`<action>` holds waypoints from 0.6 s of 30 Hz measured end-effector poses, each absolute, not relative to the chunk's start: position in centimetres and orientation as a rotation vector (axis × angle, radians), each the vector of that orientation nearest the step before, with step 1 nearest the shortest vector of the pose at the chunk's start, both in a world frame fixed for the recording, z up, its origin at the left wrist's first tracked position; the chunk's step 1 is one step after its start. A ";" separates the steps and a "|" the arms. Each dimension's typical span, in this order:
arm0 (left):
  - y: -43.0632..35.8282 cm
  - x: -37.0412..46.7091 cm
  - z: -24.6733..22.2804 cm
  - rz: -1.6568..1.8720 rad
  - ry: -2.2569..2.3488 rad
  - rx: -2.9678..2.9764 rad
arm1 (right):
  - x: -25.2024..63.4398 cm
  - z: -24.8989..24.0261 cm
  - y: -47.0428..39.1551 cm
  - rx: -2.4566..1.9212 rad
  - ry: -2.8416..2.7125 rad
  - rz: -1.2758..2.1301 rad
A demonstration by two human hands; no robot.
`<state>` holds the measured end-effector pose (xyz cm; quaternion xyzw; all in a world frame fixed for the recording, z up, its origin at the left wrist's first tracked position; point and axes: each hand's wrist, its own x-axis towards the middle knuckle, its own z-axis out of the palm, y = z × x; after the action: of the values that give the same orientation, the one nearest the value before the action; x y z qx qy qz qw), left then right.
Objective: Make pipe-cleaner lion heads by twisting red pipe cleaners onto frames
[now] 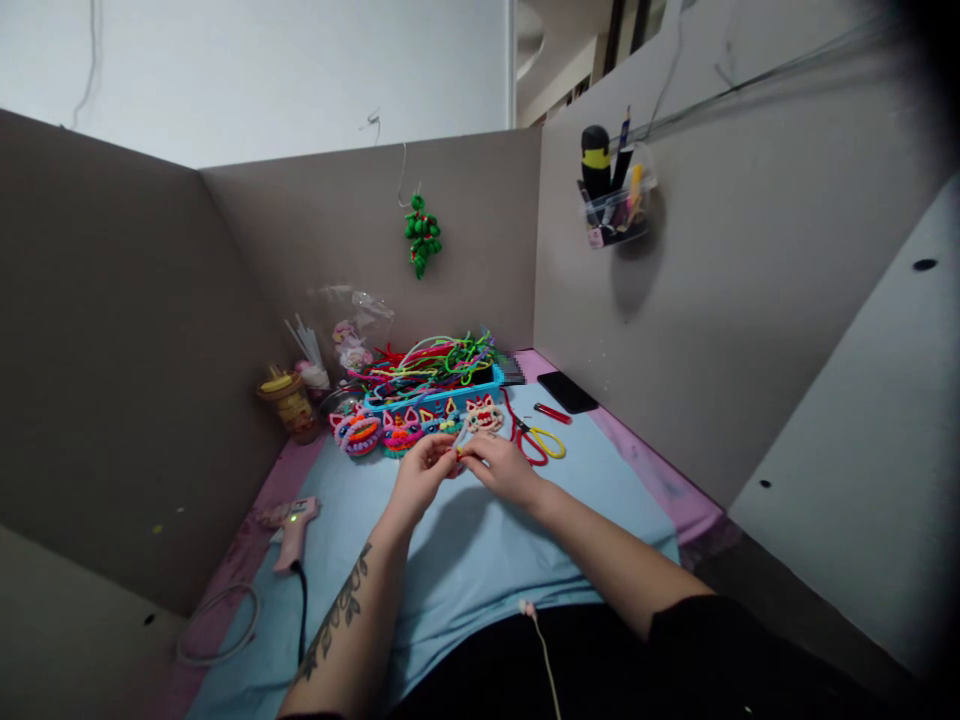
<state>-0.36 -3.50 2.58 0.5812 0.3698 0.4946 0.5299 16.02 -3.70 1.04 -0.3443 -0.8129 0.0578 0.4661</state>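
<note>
My left hand (426, 470) and my right hand (504, 468) meet over the blue cloth, fingertips pinched together. Between them is a small piece of pipe cleaner (462, 436), with a pale strand sticking up. A spot of yellow and red shows at the fingertips; most of the piece is hidden by my fingers. Just beyond my hands stand several colourful animal heads made of pipe cleaners (403, 432). Behind them a blue basket (390, 403) is heaped with loose pipe cleaners (442, 362). Scissors (551, 443) with red and yellow handles lie right of my right hand.
A pink glue gun (296, 530) with a black cord lies at left. A red utility knife or lighter (553, 413) and a black phone (568, 392) lie at back right. Grey partitions enclose the table; a clear tool holder (619, 215) and green ornament (422, 237) hang on them.
</note>
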 end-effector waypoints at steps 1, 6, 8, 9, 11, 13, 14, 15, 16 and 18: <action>-3.4 -0.4 2.5 1.180 0.883 1.376 | 16.0 1.0 -3.6 -0.839 -2.025 0.103; -3.4 -0.4 2.2 1.154 0.913 1.343 | 15.9 1.0 -3.6 -0.832 -2.104 -0.052; -3.4 -0.3 2.1 1.156 0.920 1.319 | 15.8 1.0 -3.7 -0.838 -2.104 -0.116; -3.4 -0.2 2.1 1.161 0.922 1.302 | 15.8 0.9 -3.7 -0.843 -2.098 -0.151; -3.4 0.1 2.1 1.174 0.926 1.262 | 15.8 0.8 -3.8 -0.861 -2.074 -0.225; -3.5 0.3 2.2 1.183 0.935 1.220 | 15.7 0.5 -3.8 -0.883 -2.053 -0.300; -3.6 0.4 2.3 1.184 0.942 1.202 | 15.7 0.4 -3.8 -0.893 -2.050 -0.336; -3.6 0.5 2.3 1.181 0.947 1.188 | 15.7 0.3 -3.8 -0.898 -2.050 -0.368; -3.7 0.6 2.4 1.177 0.952 1.177 | 15.7 0.1 -3.8 -0.898 -2.055 -0.391; -3.7 0.6 2.5 1.164 0.955 1.166 | 15.8 -0.1 -3.8 -0.882 -2.055 -0.397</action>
<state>0.60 -3.74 2.54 0.4986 0.4085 0.4981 0.5800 15.78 -3.83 -0.08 -0.3523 -0.8204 -0.1584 0.4215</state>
